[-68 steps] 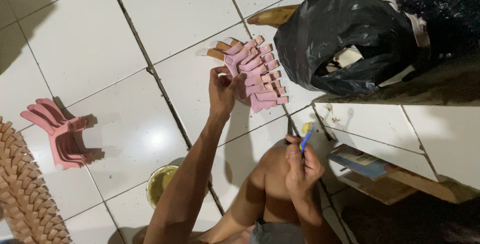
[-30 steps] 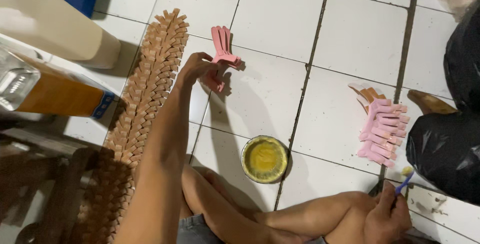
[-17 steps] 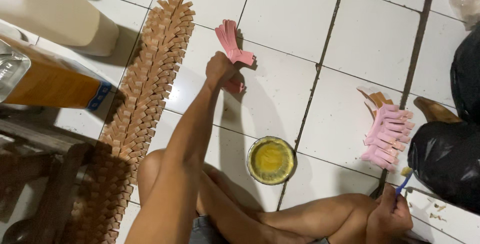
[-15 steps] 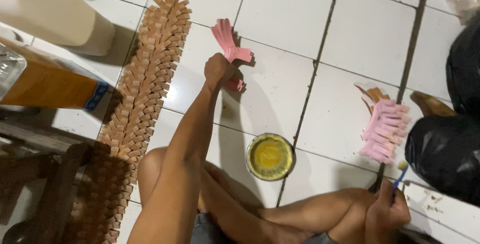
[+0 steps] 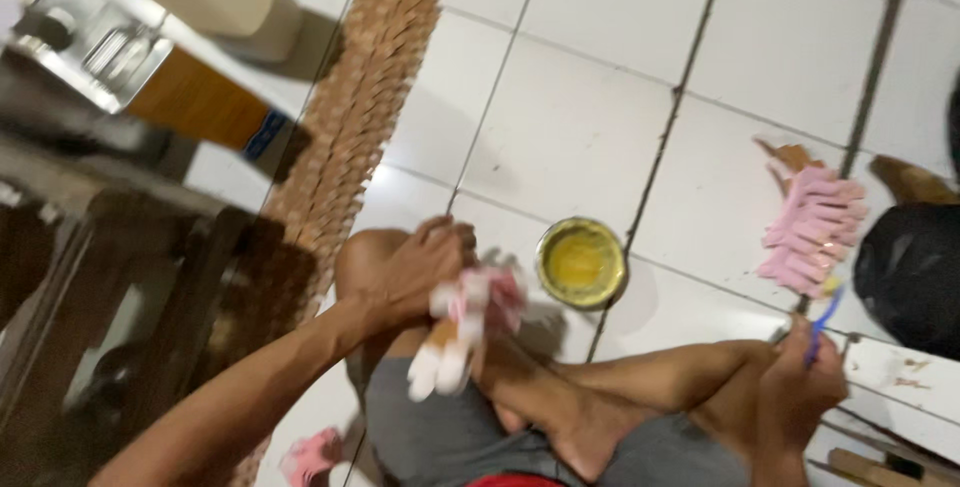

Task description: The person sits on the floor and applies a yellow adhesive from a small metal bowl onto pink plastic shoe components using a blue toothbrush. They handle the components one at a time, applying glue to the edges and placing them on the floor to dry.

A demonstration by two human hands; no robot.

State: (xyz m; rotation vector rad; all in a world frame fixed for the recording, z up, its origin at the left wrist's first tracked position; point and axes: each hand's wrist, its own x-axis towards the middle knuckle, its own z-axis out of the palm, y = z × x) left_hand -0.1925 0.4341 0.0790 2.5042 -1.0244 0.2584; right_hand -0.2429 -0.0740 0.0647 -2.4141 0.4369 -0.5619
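Yellow paste tin sits just beside the left hand.

hands: 2 | pink bundles: 3 | yellow tin: 1 | brush: 1

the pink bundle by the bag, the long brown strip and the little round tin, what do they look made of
Pink bundle: seemingly painted wooden clips, matte, a bare tan end showing. Long brown strip: looks like raw wooden pieces in rows, unpainted and dull. Round tin: probably metal, a thin rim around glossy yellow contents, perhaps glue or paint.
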